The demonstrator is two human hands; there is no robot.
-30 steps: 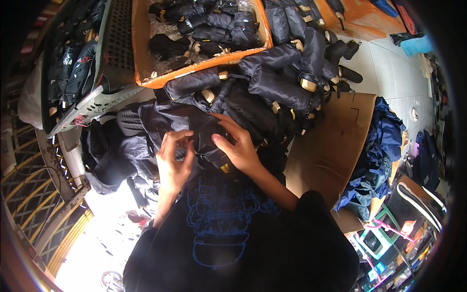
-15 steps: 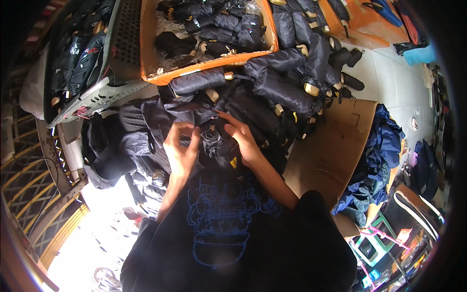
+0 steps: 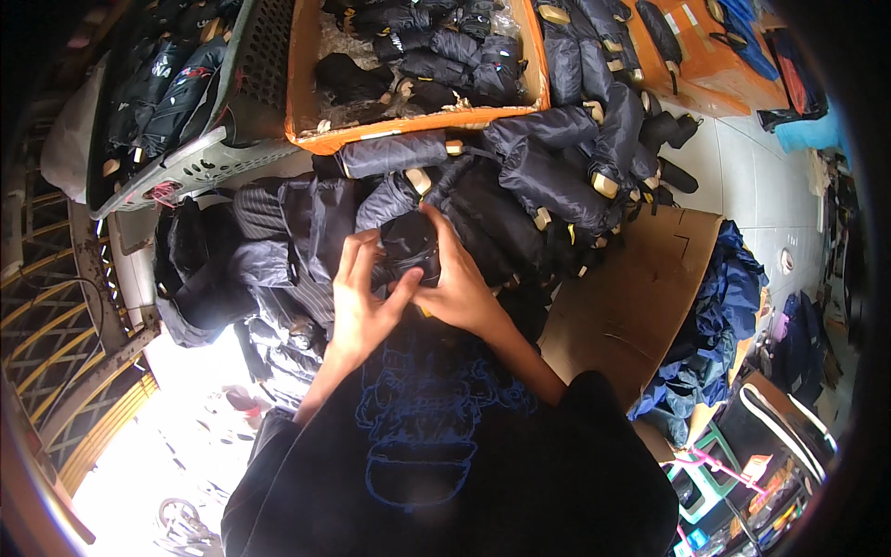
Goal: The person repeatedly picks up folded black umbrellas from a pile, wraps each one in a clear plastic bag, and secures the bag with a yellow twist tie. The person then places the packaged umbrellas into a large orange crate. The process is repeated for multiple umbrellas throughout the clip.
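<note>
Both my hands wrap a folded black umbrella (image 3: 408, 249) just in front of my chest. My left hand (image 3: 360, 302) grips its left side with fingers spread over the fabric. My right hand (image 3: 457, 283) clasps its right side, thumb near my left thumb. Beyond it lies a heap of folded dark umbrellas (image 3: 548, 181) with tan handle tips, and one rolled umbrella (image 3: 394, 153) lies across the front of an orange box (image 3: 306, 88).
The orange box holds several more folded umbrellas. A grey plastic crate (image 3: 200, 153) of dark items stands at the left. Loose dark sleeves (image 3: 264, 251) lie left of my hands. A brown cardboard sheet (image 3: 636, 297) and blue fabric (image 3: 729, 306) lie at the right.
My hands have drawn closer together on the umbrella, and the bundle between them looks tighter. The view has shifted slightly so the box sits higher.
</note>
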